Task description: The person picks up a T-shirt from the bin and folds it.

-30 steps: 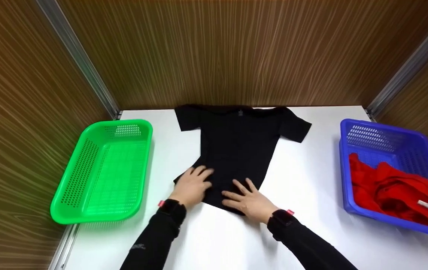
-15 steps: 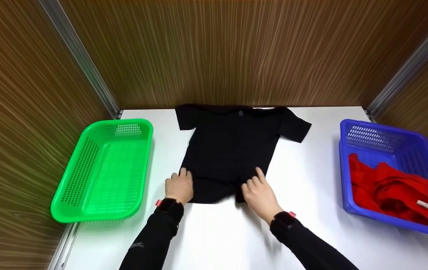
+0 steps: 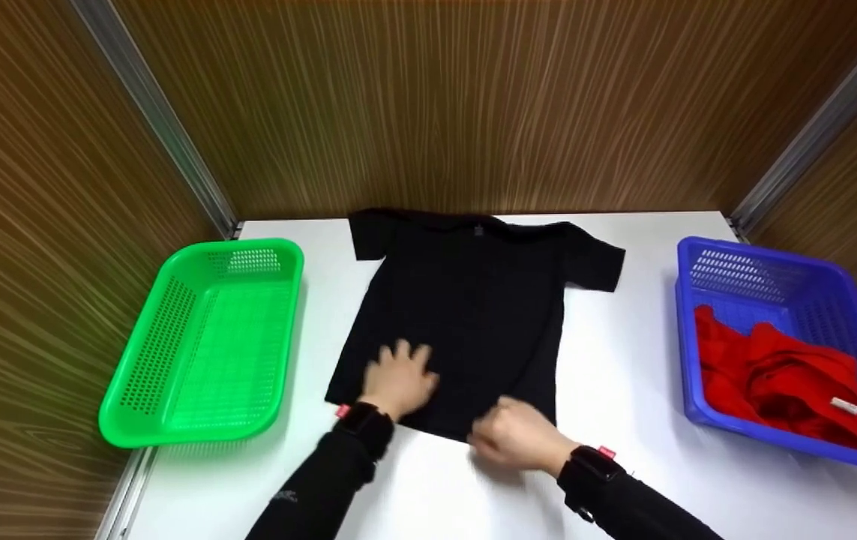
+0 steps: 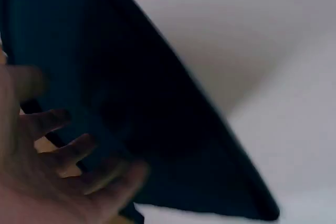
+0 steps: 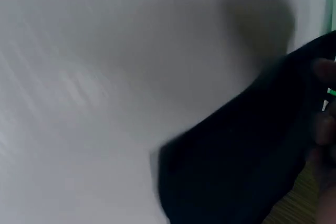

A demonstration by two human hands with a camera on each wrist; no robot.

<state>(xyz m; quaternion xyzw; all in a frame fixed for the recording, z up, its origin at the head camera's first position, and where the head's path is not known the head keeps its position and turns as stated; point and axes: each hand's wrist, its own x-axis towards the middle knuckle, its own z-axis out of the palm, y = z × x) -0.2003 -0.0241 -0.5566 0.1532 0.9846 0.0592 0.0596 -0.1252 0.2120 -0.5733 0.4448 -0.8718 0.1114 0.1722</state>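
Head view: black short-sleeved T-shirt (image 3: 465, 315), soft knit-like cloth, lies spread on the smooth white desk (image 3: 623, 375). Long axis runs from the collar, along the far edge, toward the near edge; the body extends away from both hands. Right hand (image 3: 518, 435) is nearer the hem — at it, toward the right bottom corner. Its fingers are curled; grip appears to be grasping the hem, though blur leaves this unsure. Left hand (image 3: 400, 381): grip released, fingers spread over the lower-left body. Toward the left edge, a green perforated plastic basket (image 3: 173, 437); toward the right edge, a blue one (image 3: 688, 330) holding crumpled red cloth (image 3: 788, 382) with a white tag.

Left wrist view: fingers loosely bent, apart, in front of dark cloth; its straight border slants to a pointed corner. Contact cannot be told.

Right wrist view: cloth forms a dark, matte, angular flap — blurred fingertips beside it at the right margin.
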